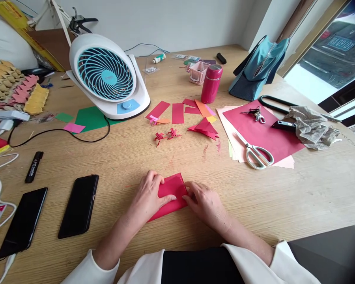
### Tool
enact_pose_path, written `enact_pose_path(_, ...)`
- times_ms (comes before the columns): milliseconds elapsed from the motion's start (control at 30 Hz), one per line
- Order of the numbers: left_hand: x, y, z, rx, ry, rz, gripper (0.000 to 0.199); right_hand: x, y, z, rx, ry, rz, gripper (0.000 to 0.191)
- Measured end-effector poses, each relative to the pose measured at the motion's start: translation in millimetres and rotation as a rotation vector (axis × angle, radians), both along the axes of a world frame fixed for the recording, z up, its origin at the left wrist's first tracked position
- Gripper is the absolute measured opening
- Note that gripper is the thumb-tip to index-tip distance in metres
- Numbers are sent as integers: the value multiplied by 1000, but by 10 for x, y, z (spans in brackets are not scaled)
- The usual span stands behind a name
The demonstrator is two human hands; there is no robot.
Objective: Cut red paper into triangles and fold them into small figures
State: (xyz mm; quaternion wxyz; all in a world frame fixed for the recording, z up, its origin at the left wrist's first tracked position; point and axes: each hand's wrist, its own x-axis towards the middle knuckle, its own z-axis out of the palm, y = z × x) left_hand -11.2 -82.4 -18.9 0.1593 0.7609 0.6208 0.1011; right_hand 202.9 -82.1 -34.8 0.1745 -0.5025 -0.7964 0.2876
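A folded sheet of red paper (174, 193) lies at an angle on the wooden table in front of me. My left hand (149, 193) covers its left part, fingers bent at the far left edge and thumb resting on top. At the right edge, my right hand (205, 203) pinches the paper between thumb and fingers. The layers look slightly apart at the far right corner. Beyond the hands are small red paper cut-outs (172, 133), red paper triangles (205, 128) and red paper strips (178, 113).
White-handled scissors (258, 156) lie on stacked paper sheets (242, 114) at right, near keys (257, 114) and a crumpled cloth (315, 128). A fan (109, 77), a red flask (212, 83) and a blue bag (257, 71) stand behind. Two phones (78, 206) and a marker (34, 167) lie left.
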Motion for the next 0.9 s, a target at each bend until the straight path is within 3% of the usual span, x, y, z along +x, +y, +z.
enact_pose_path(133, 99, -15, 93, -85, 155, 71, 51, 5, -16, 7, 0, -2, 10, 22)
enact_pose_path(300, 160, -58, 89, -43, 251, 156, 48, 22, -30, -11, 27, 13, 8, 22)
enact_pose_path(467, 210, -155, 42, 38, 138, 190, 40, 32, -33, -26, 36, 19, 18, 20)
enact_pose_path(600, 209, -142, 94, -86, 27, 245, 40, 43, -34, -14, 10, 50, 5, 24)
enact_pose_path(733, 136, -47, 212, -266, -106, 206, 9, 68, -17, 17, -108, 201, -38, 28)
enact_pose_path(900, 73, 65, 264, -329, -318, 175, 21, 88, 14, -14, -186, 420, -111, 25)
